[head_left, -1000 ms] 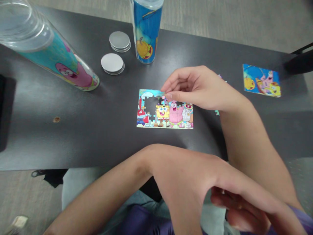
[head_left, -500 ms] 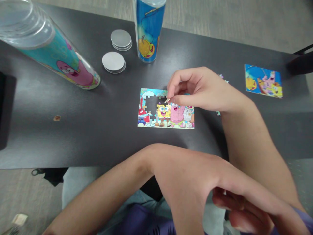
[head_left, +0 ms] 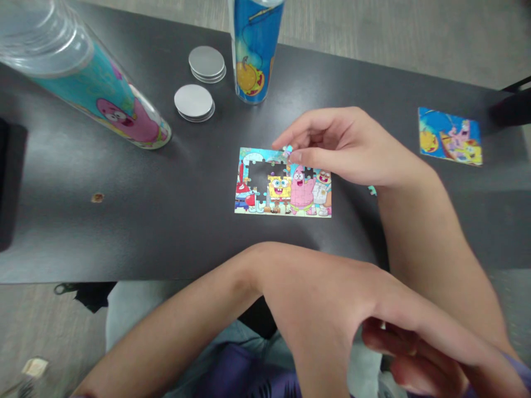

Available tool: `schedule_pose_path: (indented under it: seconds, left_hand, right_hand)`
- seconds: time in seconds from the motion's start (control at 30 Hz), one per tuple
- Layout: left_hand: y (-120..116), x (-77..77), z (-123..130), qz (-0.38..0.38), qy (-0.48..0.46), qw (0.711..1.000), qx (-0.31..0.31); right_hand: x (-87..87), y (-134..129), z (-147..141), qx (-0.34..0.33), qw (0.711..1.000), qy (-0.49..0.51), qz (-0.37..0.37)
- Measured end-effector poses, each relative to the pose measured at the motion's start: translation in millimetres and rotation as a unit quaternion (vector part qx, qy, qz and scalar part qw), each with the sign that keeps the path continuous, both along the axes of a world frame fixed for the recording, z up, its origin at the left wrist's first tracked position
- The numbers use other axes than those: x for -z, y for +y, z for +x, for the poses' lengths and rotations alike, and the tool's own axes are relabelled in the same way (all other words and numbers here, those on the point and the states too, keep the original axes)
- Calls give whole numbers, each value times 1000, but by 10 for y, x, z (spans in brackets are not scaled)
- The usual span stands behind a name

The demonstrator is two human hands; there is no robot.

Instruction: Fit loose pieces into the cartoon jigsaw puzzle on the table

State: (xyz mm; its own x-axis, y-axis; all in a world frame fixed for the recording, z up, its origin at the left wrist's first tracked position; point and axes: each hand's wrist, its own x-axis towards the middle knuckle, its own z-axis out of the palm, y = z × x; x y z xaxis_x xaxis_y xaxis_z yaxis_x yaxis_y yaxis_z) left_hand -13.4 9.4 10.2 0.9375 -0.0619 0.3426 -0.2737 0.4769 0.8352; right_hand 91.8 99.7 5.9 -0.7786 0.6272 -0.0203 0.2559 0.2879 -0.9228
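On the dark desk (head_left: 145,221) the right hand (head_left: 348,146) pinches a small puzzle piece (head_left: 287,149) at the top edge of the unfinished cartoon puzzle (head_left: 282,190) — a gap shows in its upper left part — while the left hand (head_left: 418,354) rests low, below the desk edge.

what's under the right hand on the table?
Under the right hand lies the top right part of the cartoon puzzle on the black table. Its fingertips pinch a small puzzle piece at the top edge. The corner beneath the palm is covered.
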Motion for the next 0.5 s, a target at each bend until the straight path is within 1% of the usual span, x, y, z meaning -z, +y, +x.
schedule_pose_path:
  seconds: [0.07, 0.2, 0.27, 0.4, 0.5]
  left_hand:
    - [11, -27, -33, 9, -1, 1000, -3]
    - [4, -55, -79, 32, -14, 999, -31]
    - [-55, -51, -62, 41, -6, 999, -34]
    - [-236, -28, 20, 55, 11, 998, -21]
    - [-268, -27, 38, 54, 11, 998, -19]
  right_hand:
    - [2, -7, 2, 1, 1000, 1, -16]
    - [5, -28, -9, 15, 999, 1, -39]
    - [6, -37, -16, 18, 999, -1, -47]
    - [2, -44, -16, 18, 998, 2, -59]
    - [-6, -43, -10, 18, 998, 1, -61]
